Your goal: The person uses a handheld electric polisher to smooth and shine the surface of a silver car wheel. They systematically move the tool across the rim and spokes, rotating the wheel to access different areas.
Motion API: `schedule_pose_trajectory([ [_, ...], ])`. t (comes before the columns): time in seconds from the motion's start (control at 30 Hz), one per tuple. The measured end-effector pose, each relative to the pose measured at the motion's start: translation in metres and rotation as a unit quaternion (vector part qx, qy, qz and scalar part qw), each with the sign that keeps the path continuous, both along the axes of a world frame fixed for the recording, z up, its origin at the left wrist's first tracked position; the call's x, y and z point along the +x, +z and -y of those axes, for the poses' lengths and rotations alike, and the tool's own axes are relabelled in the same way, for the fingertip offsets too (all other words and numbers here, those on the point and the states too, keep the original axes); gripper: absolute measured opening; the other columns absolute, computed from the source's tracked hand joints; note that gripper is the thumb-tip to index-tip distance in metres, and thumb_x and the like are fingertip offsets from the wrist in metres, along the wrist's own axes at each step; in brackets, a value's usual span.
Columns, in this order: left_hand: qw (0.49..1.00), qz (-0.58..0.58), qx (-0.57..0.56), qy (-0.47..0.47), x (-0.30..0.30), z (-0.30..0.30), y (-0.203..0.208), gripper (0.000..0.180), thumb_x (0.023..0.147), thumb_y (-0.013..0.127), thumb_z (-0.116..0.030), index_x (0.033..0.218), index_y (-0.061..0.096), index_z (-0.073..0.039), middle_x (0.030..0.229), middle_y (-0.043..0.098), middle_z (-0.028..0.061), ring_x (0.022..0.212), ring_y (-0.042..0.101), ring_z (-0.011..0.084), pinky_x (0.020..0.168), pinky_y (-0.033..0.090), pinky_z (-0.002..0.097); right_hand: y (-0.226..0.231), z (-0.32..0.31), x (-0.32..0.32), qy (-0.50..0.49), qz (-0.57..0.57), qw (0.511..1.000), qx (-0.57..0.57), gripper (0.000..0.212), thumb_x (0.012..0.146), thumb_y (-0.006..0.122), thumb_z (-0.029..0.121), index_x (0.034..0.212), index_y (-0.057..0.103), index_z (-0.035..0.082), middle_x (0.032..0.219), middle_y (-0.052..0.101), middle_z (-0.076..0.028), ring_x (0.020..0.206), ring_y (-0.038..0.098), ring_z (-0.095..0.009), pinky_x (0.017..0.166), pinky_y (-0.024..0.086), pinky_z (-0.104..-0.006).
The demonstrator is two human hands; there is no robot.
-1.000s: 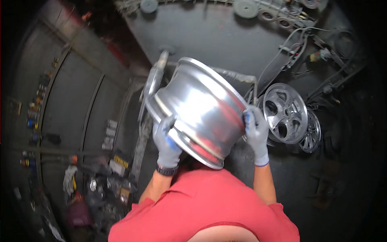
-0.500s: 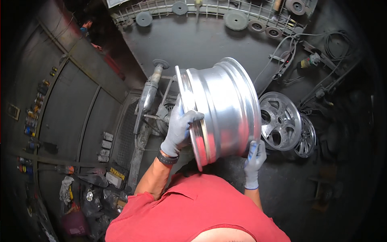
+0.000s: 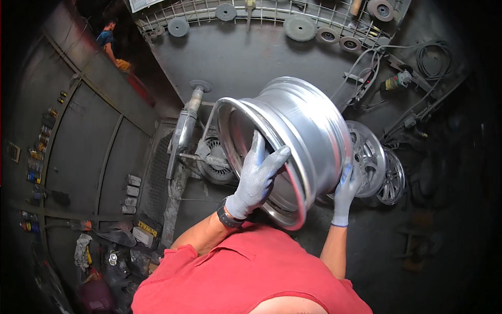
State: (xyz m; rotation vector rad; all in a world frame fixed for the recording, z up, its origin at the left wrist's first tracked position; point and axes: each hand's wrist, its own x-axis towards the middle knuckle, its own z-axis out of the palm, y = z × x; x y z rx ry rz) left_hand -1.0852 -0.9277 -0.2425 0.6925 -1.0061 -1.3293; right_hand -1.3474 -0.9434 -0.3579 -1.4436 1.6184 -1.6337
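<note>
The left hand [image 3: 253,180], gloved, grips the near lip of the shiny metal wheel [image 3: 308,136], thumb outside and fingers inside. The wheel is tilted at mid-frame, its hollow side toward the lower left. The right hand [image 3: 346,191], also gloved, supports the far edge low down; how tightly its fingers close cannot be told. The metal looks smooth, so if the left hand's grip slips, the wheel could roll off the right hand and drop. A swing rightward could scrape it against the spoked wheel leaning there.

Around it, a person [image 3: 107,42] is at the upper left and a box [image 3: 144,234] at the lower left. A machine with a long metal cylinder [image 3: 183,131] stands in the way left of the wheel. Discs [image 3: 300,27] hang along the top. On the right, the spoked wheel [image 3: 374,152] and another wheel [image 3: 393,178] block that side, below a power tool [image 3: 398,80].
</note>
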Motion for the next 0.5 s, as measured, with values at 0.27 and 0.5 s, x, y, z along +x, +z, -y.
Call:
schedule_pose_trajectory([
  [0.27, 0.985, -0.073, 0.015, 0.159, -0.018, 0.039, -0.037, 0.052, 0.106, 0.069, -0.024, 0.138, 0.042, 0.006, 0.128, 0.059, 0.0128, 0.117, 0.055, 0.0161, 0.103, 0.046, 0.0336, 0.093, -0.029, 0.074, 0.178, -0.192, 0.965, -0.026, 0.048, 0.09, 0.073, 0.006, 0.137, 0.063, 0.0, 0.128, 0.067, -0.018, 0.117, 0.063, -0.033, 0.104, 0.048, -0.0445],
  [0.5, 0.965, -0.174, 0.02, 0.196, -0.027, 0.129, -0.068, 0.06, 0.1, 0.067, -0.004, 0.148, 0.031, -0.009, 0.134, 0.051, 0.013, 0.117, 0.059, 0.0198, 0.089, 0.059, 0.0381, 0.031, 0.1, 0.081, 0.026, -0.224, 0.972, -0.065, 0.027, 0.092, 0.067, 0.008, 0.118, 0.072, 0.004, 0.111, 0.072, -0.017, 0.106, 0.067, -0.037, 0.094, 0.052, -0.0463],
])
